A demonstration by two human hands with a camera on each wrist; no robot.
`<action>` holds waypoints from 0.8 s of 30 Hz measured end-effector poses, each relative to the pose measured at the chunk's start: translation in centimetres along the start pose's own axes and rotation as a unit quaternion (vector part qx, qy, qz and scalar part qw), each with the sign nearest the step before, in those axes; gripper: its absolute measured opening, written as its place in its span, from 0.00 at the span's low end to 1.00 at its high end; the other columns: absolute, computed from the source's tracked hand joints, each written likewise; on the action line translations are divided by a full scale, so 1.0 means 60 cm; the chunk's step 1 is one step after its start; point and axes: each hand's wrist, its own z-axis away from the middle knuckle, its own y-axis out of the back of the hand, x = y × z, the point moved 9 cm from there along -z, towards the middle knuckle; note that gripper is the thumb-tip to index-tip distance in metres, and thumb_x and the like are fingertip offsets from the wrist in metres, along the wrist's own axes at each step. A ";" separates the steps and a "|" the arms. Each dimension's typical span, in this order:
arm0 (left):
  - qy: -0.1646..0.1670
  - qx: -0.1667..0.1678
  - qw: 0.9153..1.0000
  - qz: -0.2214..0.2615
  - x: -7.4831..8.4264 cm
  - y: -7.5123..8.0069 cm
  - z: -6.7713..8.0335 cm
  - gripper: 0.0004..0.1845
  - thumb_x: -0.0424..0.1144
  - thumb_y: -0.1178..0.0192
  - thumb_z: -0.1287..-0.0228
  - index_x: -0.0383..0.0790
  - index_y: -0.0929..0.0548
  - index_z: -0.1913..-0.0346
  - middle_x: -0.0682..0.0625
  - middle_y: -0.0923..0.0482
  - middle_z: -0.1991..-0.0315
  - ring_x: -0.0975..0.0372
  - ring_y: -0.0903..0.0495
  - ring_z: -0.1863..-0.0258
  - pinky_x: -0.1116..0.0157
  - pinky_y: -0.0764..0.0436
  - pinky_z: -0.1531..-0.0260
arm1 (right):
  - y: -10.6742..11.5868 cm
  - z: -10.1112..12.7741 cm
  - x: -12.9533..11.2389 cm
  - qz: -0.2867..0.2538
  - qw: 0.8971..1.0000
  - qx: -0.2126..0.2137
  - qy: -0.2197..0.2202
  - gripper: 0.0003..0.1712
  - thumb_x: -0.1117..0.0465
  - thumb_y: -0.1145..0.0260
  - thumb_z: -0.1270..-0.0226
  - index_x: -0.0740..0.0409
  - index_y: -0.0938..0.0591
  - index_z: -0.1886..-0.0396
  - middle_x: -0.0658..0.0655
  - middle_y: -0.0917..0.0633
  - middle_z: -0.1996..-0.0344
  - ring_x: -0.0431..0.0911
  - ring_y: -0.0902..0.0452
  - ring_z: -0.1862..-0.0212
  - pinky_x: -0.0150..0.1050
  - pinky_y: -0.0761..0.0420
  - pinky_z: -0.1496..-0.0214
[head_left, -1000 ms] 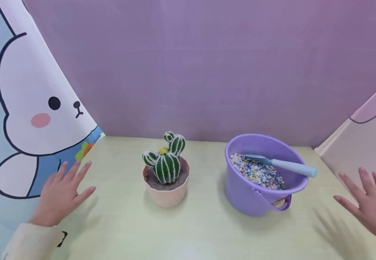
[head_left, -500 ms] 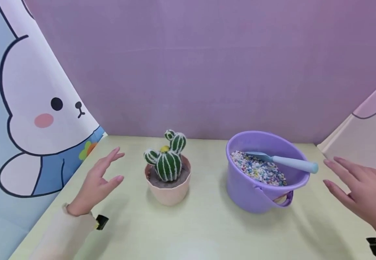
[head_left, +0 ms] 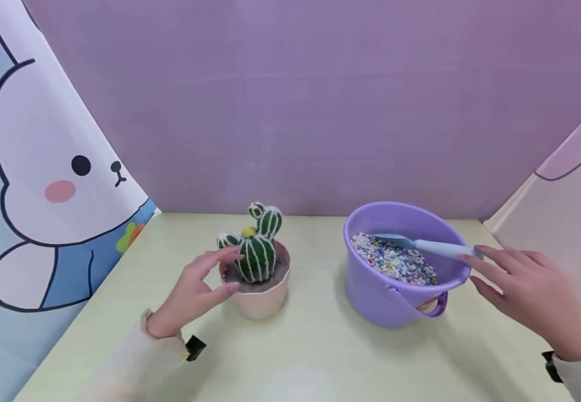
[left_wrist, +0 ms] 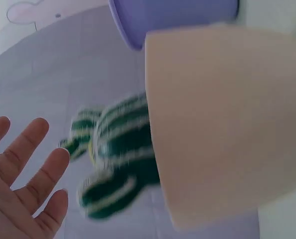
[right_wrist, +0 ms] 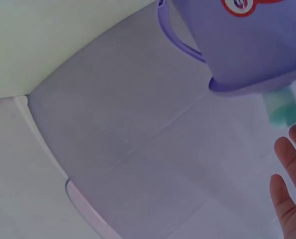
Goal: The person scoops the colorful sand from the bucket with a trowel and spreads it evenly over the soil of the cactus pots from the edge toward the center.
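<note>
A toy cactus, green with white stripes, stands in a pale pink pot of grey soil. My left hand is at the pot's left side, fingers loosely stretched; the left wrist view shows a gap between that hand and the pot. To the right, a purple bucket contains small multicoloured pebbles and a light-blue trowel leaning over the rim. My right hand hovers at the trowel's handle end; in the right wrist view the fingertips are just short of the handle.
Pot and bucket share a pale wood-grain table. A purple cloth backdrop rises behind it. A rabbit-print cloth stands along the left, and another pale cloth along the right. The bucket's handle hangs at its front.
Both hands have moved inward from the sides, the left to beside the cactus pot and the right to the end of the trowel handle. The pot, bucket and trowel have stayed in place.
</note>
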 end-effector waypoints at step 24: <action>0.093 -0.093 0.981 0.143 0.019 -0.213 -0.132 0.33 0.35 0.36 0.40 0.32 0.34 0.32 0.37 0.26 0.41 0.51 0.23 0.50 0.57 0.24 0.50 | -0.084 -0.037 0.026 0.001 0.979 -0.194 -0.056 0.18 0.49 0.38 0.35 0.57 0.14 0.58 0.58 0.15 0.71 0.55 0.21 0.74 0.48 0.27 0.79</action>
